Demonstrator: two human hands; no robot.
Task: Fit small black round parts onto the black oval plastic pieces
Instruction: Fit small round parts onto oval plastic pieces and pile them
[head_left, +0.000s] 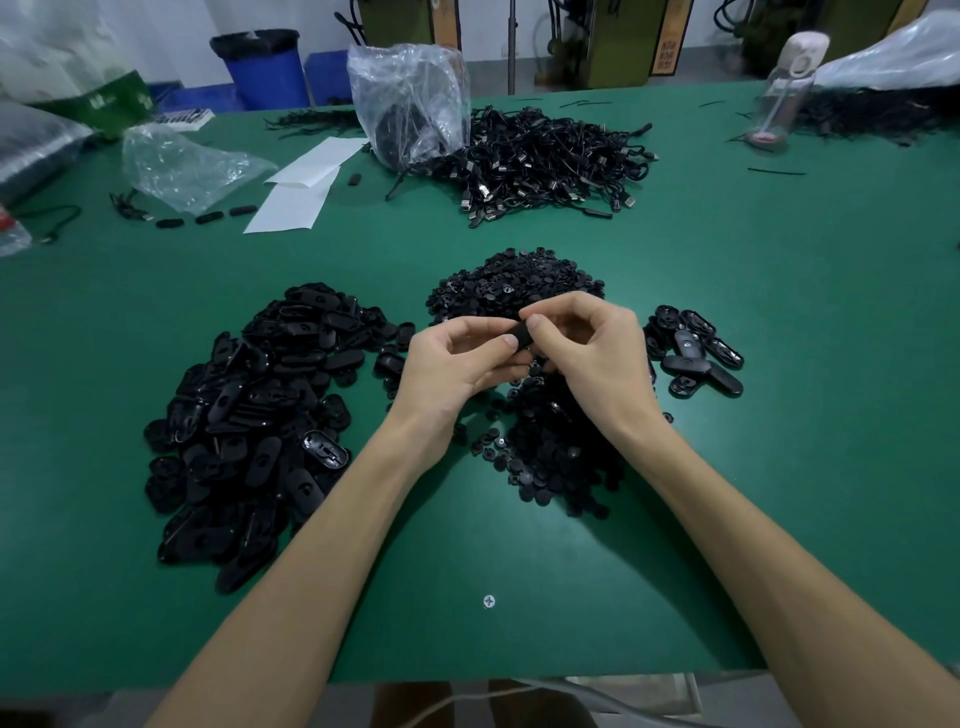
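Observation:
Over the middle of the green table (779, 312), my left hand (452, 358) and my right hand (592, 353) meet around one black oval plastic piece (522, 336). Thumb and fingers of both hands pinch it; whether a round part sits on it is hidden. A big heap of black oval pieces (260, 415) lies to the left. Small black round parts form a heap behind my hands (514, 283) and another under my right wrist (556, 452). A small group of oval pieces (693, 353) lies to the right.
A pile of black cables (550, 161) and a clear plastic bag (410, 104) lie at the back. White paper sheets (301, 182), another crumpled bag (176, 166) and a water bottle (784, 88) stand farther off. A screw head (489, 601) marks the near table.

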